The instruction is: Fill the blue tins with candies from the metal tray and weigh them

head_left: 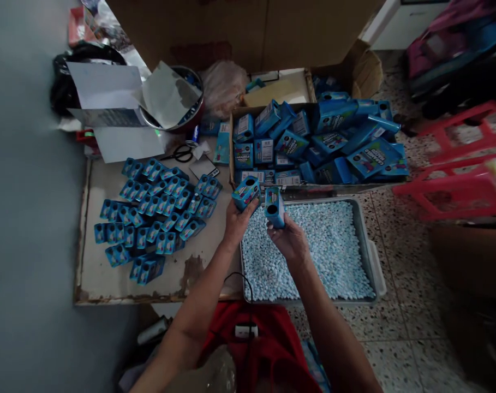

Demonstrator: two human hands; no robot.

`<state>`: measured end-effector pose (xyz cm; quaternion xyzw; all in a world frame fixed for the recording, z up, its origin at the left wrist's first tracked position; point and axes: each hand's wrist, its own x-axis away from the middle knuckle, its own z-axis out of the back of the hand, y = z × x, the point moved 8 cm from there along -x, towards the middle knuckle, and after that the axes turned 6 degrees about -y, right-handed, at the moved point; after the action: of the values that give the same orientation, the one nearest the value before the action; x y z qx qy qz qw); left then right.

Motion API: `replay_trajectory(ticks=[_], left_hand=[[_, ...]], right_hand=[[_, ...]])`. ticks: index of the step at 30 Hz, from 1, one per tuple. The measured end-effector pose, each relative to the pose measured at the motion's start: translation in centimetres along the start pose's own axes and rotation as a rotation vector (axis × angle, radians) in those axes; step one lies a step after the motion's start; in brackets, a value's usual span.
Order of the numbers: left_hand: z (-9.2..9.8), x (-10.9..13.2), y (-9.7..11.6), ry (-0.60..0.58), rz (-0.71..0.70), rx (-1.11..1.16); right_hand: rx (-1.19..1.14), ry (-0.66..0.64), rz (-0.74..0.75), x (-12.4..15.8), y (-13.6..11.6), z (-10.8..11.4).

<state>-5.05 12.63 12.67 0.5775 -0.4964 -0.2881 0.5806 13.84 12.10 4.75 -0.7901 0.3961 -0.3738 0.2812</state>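
Observation:
My left hand [236, 221] is closed around a small blue printed carton [246, 192], held above the near left corner of a grey tray. My right hand [287, 237] grips a second small blue carton [274, 206] upright, its round top hole facing me. Both cartons hang close together over the grey tray [368, 248], which is filled with small pale blue and white candies [325, 245]. On the worn board [104, 273] to the left lies a cluster of several small blue cartons [155, 218] laid in rows.
A cardboard box [232, 147] behind the tray holds several larger blue packages [333, 144]. Scissors [181, 154], papers and a metal bowl [182, 120] lie at the back left. Red plastic stools [460, 164] stand at the right on the terrazzo floor.

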Motion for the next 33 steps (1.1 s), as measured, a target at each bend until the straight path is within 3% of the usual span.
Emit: replay_trajectory(ticks=[4,6,8,11,14,19,25,28,30,33], left_hand=[[0.9,0.4,-1.5,0.015,0.063,0.047],[0.9,0.7,-3.1,0.002,0.162,0.102],[0.3,1.3,-4.5,-0.04,0.264,0.188],[-1.0,2.5,-5.6,-0.116,0.349,0.337],[-1.3,3.7,-6.1,-0.123,0.403,0.418],[-0.5,5.3,-7.5,-0.062,0.436,0.326],[1.2,8.2,-10.6,-0.005,0.536,0.163],[3.3,9.3,-11.2,0.059,0.563,0.13],[5.2,9.6,-11.2,0.118,0.575,0.112],[7.8,9.4,-10.7,0.184,0.58,0.083]], right_hand=[[0.144,0.253,0.222,3.2,-2.0,0.4],[0.377,0.428,0.432,5.0,-4.6,0.6],[0.682,0.472,0.628,6.1,-6.8,-0.5],[1.035,0.232,0.69,5.2,-6.7,-2.9],[1.143,0.025,0.632,4.7,-4.3,-3.5],[1.236,-0.035,0.68,7.2,-0.6,-3.9],[1.369,-0.079,0.473,10.3,4.3,-5.3],[1.338,-0.265,0.441,11.0,4.8,-5.1],[1.304,-0.35,0.422,9.5,3.8,-4.0],[1.357,-0.321,0.34,3.1,2.5,-1.7]])
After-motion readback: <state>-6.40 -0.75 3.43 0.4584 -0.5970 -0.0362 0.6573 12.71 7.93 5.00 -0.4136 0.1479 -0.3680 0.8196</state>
